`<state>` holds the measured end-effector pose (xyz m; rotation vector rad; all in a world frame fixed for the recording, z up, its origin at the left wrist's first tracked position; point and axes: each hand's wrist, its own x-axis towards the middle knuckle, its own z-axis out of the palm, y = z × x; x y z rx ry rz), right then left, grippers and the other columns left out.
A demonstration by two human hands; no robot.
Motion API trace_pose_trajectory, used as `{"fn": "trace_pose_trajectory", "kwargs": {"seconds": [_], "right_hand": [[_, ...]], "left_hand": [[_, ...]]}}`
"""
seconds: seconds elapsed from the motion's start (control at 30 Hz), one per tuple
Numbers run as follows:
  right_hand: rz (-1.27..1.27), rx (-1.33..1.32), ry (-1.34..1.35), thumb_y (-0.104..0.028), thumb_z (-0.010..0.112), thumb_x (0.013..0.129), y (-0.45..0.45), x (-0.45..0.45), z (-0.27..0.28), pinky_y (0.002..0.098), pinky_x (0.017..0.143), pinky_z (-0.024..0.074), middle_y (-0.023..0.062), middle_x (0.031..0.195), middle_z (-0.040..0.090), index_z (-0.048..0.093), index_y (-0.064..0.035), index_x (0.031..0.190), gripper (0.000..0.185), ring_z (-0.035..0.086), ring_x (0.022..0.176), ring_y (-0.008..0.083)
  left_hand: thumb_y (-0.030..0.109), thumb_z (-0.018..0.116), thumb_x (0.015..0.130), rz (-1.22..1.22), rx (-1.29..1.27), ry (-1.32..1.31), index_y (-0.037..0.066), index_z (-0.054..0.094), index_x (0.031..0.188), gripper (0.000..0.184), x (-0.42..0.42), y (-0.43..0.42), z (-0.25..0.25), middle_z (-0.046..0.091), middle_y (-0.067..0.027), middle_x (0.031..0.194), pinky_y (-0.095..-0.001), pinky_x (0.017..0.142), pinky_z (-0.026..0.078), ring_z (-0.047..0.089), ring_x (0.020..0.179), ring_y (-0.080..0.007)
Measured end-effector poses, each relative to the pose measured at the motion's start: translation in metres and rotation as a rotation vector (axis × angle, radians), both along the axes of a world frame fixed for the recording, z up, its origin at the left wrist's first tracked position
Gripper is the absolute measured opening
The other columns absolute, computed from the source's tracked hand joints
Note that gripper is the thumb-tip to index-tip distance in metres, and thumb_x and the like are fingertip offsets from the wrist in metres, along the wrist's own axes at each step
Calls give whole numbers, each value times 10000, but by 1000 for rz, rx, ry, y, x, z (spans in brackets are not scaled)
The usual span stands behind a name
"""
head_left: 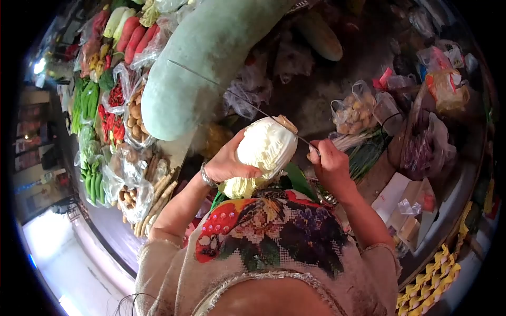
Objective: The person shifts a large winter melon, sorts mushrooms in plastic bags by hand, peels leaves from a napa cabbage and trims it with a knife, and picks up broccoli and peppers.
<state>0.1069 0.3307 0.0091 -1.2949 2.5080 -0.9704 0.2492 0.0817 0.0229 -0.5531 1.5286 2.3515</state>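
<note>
A pale napa cabbage (269, 147) is held up in front of my chest, its brown cut base turned up and to the right. My left hand (234, 163) is closed round its near left side, with the thumb across the leaves. In my right hand (332, 163) is the handle of a long thin knife (226, 90). The blade runs up and left past the cabbage's base end, and its tip shows in front of a huge pale green winter melon (205, 63). Whether the edge is in the cabbage or only against it, I cannot tell.
To the left lie red radishes (134, 42), red chillies (112, 124), green peppers (96, 184) and bagged potatoes (137, 118). At right are a bag of small yellowish produce (354, 113), green onions (363, 152) and an open box (416, 210). A smaller melon (319, 37) lies beyond.
</note>
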Motion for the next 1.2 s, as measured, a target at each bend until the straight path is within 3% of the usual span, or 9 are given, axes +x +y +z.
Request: {"fn": "trace_pose_trajectory", "kwargs": {"seconds": [0.33, 0.4, 0.47, 0.5, 0.7, 0.83, 0.93, 1.03, 1.2], "right_hand": [[41, -272, 67, -114, 674, 823, -2, 3, 54, 425, 564, 485, 148, 815, 567, 602, -34, 1086, 284, 603, 677, 341], [-56, 74, 148, -108, 659, 823, 20, 1, -2, 437, 585, 485, 178, 885, 602, 573, -27, 1114, 314, 615, 734, 363], [-223, 180, -26, -119, 580, 920, 43, -1, -24, 420, 620, 467, 187, 820, 567, 544, -32, 984, 115, 585, 735, 403], [-228, 179, -28, -119, 580, 920, 45, 1, -21, 420, 620, 467, 187, 820, 567, 544, -32, 984, 115, 585, 735, 403], [-225, -93, -64, -98, 586, 932, 31, -1, 28, 407, 628, 472, 190, 794, 571, 552, -23, 1000, 107, 585, 705, 384], [-178, -266, 242, -60, 596, 916, 15, 3, 59, 387, 608, 477, 171, 815, 608, 574, 12, 1011, 121, 594, 675, 339], [-162, -284, 284, -39, 598, 904, 28, 8, 28, 393, 604, 487, 178, 843, 616, 581, -10, 1016, 117, 610, 700, 358], [-240, 62, -113, -29, 607, 889, 53, 12, -13, 430, 637, 497, 183, 886, 598, 574, -60, 1022, 140, 604, 776, 402], [-243, 6, -82, -39, 604, 900, 56, 8, -8, 416, 646, 490, 192, 871, 586, 559, -35, 1017, 125, 600, 777, 399]], "left_hand": [[128, 909, 606, -79, -223, 157, 7, 387, 1410, 966, -12, 4, 13, 560, -68, 1287, -349, 1073, 373, 497, 1231, -178], [132, 916, 592, -71, -190, 158, 1, 395, 1407, 976, -14, 7, 21, 548, -70, 1306, -353, 1084, 360, 487, 1247, -184], [153, 925, 569, -70, -109, 231, 0, 369, 1433, 1039, -11, 9, 13, 521, -74, 1340, -354, 1096, 345, 470, 1262, -183], [150, 928, 564, -79, -132, 217, -2, 366, 1435, 1047, -15, 9, 14, 520, -75, 1342, -352, 1095, 345, 468, 1264, -184], [106, 911, 589, -68, -99, 138, -8, 365, 1436, 1014, -26, 11, 6, 528, -75, 1337, -347, 1081, 366, 476, 1254, -170], [89, 897, 606, -81, -135, 61, -17, 376, 1425, 976, -33, 16, 12, 554, -80, 1306, -348, 1059, 396, 506, 1229, -181], [85, 893, 608, -49, -84, 25, -27, 394, 1406, 948, -36, 19, 11, 565, -81, 1286, -341, 1037, 420, 527, 1202, -179], [58, 883, 613, -99, -246, 76, -32, 396, 1400, 930, -36, 16, 4, 574, -79, 1266, -329, 1019, 435, 543, 1177, -172], [51, 871, 647, -75, -77, -51, -48, 389, 1394, 894, -45, 20, 10, 576, -81, 1259, -316, 997, 452, 551, 1163, -162]]}}
